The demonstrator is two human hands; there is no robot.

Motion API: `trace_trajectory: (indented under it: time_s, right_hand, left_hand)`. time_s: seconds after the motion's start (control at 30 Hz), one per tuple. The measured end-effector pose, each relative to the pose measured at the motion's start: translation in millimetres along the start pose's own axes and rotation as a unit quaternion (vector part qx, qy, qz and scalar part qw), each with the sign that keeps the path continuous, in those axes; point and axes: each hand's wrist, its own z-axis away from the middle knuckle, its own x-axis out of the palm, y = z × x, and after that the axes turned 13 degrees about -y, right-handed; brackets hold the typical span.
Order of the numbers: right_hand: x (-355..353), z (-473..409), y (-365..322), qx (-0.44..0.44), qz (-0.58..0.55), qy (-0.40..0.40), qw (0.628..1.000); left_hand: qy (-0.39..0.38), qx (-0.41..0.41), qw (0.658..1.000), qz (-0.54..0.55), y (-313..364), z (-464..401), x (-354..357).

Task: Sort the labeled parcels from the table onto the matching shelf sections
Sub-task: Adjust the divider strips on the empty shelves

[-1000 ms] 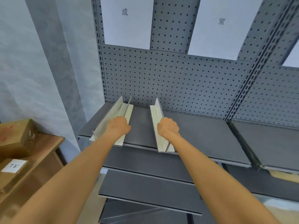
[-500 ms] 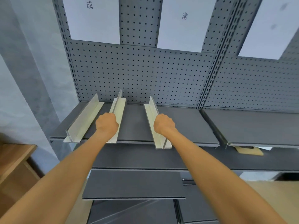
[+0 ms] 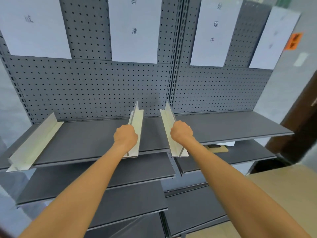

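Left hand (image 3: 126, 137) and right hand (image 3: 181, 133) each grip a pale T-section divider (image 3: 137, 121), (image 3: 169, 117) on the top shelf (image 3: 89, 140), apparently marking out sections; no parcels visible, so fetching one from the table comes next.

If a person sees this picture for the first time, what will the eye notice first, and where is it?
First come the two fists at the centre: the left hand grips one pale divider and the right hand grips another divider, both upright on the grey top shelf. A third divider lies alone at the shelf's left end. Above, white paper signs hang on the pegboard.
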Motion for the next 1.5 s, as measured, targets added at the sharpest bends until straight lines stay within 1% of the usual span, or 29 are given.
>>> trace_trajectory:
  time_s: [0.17,0.43,0.63,0.77,0.93,1.13,1.27,1.5]
  right_hand:
    - [-22,-23,63,0.018,-0.003,0.020,1.000]
    - [-50,-85,161,-0.026,0.032,0.007,0.999]
    - [-64,-130,202,-0.053,0.037,-0.007,0.998]
    - [-60,-152,221,-0.056,0.047,-0.020,0.997]
    - [-51,-169,236,-0.050,0.054,-0.047,0.996]
    - [-44,-180,247,-0.048,0.047,-0.070,0.995]
    - [-42,-184,247,-0.058,0.049,-0.066,0.995]
    - [-38,-191,246,-0.049,0.066,-0.061,0.995]
  left_hand:
    - [-0.007,0.007,1.000,-0.006,61,-3,27]
    - [0.000,-0.043,0.999,0.033,157,-42,68]
    - [0.012,-0.076,0.996,0.043,198,-71,93]
    - [0.006,-0.101,0.994,0.044,211,-89,109]
    - [-0.005,-0.111,0.993,0.035,221,-100,127]
    - [-0.008,-0.134,0.991,0.008,226,-110,136]
    - [-0.006,-0.149,0.989,-0.012,229,-115,137]
    - [-0.012,-0.165,0.985,-0.044,229,-117,137]
